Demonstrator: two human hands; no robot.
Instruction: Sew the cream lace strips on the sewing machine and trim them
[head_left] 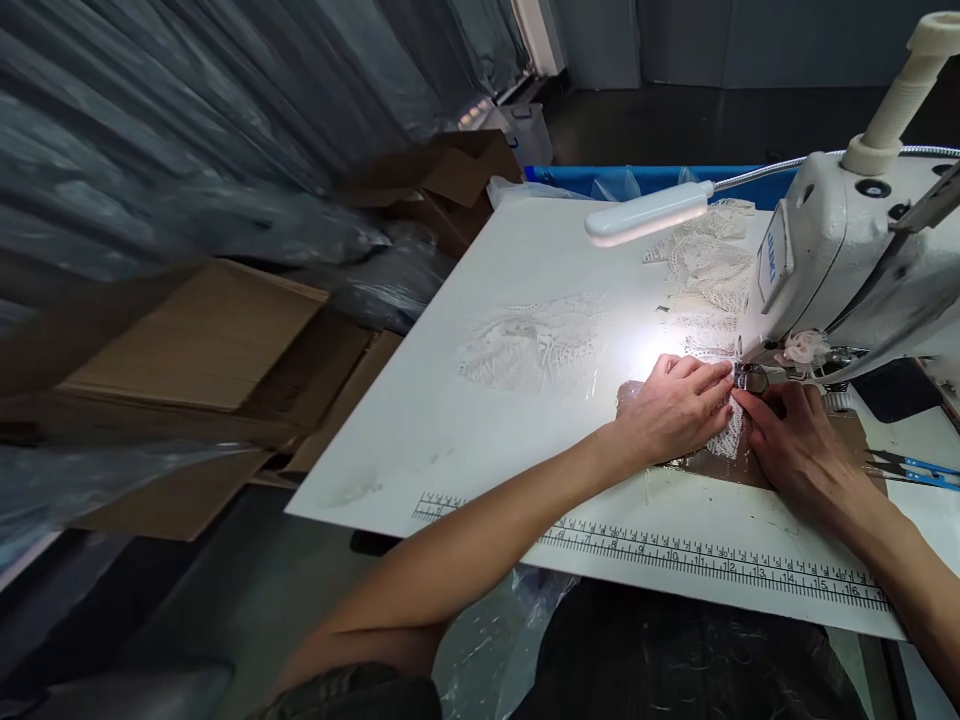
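The lace strip (725, 437) stretches lengthwise forward between the left hand (681, 408) and right hand (796, 440), fingers at its edges, whether pinching I cannot tell

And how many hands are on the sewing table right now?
2. The left hand rests on the lacy fabric, left of the presser foot; the right hand is on the fabric's right side. Some right fingers are hidden. I see no others.
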